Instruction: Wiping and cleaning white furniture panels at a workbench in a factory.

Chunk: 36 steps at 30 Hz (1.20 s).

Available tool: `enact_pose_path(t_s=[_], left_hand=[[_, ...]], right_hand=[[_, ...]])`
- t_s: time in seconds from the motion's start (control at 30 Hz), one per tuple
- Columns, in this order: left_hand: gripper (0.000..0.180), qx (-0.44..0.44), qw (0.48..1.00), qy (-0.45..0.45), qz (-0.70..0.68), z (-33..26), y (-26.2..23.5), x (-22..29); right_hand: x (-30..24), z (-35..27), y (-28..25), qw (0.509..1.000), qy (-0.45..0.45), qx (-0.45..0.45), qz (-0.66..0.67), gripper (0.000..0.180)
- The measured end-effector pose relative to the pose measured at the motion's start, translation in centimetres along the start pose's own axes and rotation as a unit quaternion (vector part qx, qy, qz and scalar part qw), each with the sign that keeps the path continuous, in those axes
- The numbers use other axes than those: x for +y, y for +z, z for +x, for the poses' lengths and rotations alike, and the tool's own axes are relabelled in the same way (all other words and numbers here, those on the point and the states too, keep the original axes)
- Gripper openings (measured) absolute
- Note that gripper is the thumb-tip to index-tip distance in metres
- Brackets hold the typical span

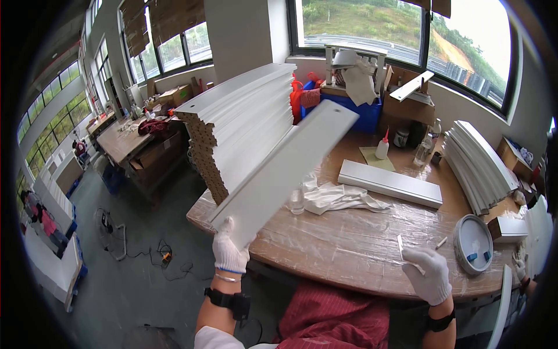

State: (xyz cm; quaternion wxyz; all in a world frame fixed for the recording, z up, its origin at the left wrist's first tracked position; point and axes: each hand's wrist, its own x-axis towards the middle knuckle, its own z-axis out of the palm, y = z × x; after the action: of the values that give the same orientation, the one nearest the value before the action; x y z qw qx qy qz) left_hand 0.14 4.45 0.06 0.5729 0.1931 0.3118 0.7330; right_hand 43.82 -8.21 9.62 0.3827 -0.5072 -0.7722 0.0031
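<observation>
My left hand (230, 250), in a white knit glove, grips the near end of a long white panel (288, 166). The panel slants up and away to the right, lifted above the table in front of a stack of similar panels (250, 110). My right hand (428, 274), also gloved, is raised above the table's front edge. Its fingers are closed on a small thin pale strip (400, 246) that stands upright; what kind of thing it is I cannot make out. Another white panel (389, 184) lies on the table beside a crumpled white cloth (343, 196) and a clear glass (296, 202).
Plastic film covers the wooden table (325, 244). A round grey lid-like tray (472, 244) sits right, near another person's gloved hand (519, 264). Curved white panels (479, 166) are stacked farther right. A red-tipped bottle (382, 146) and a blue bin (366, 116) stand behind. A fan (110, 234) is on the floor.
</observation>
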Motion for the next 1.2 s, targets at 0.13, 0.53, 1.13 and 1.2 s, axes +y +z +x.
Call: enact_pose_path(t_s=[0.13, 0.53, 1.13, 1.2], left_hand=[[0.037, 0.107, 0.994, 0.022, -0.009, 5.3, -0.2, 0.3], [0.043, 0.23, 0.968, 0.073, 0.074, 12.4, -4.2, -3.9], [0.058, 0.144, 0.951, 0.192, 0.192, 11.6, 0.6, -8.3], [0.052, 0.201, 0.865, 0.291, 0.357, 5.2, 2.9, -11.2]], right_hand=[[0.9, -3.5, 0.8, 0.995, 0.091, -0.008, 0.044, 0.025], [3.3, -6.8, 4.7, 0.976, 0.2, -0.011, 0.084, 0.019], [14.0, -8.8, 9.2, 0.929, 0.359, 0.024, -0.09, 0.023], [15.9, -7.8, 9.7, 0.913, 0.39, 0.027, -0.119, 0.027]])
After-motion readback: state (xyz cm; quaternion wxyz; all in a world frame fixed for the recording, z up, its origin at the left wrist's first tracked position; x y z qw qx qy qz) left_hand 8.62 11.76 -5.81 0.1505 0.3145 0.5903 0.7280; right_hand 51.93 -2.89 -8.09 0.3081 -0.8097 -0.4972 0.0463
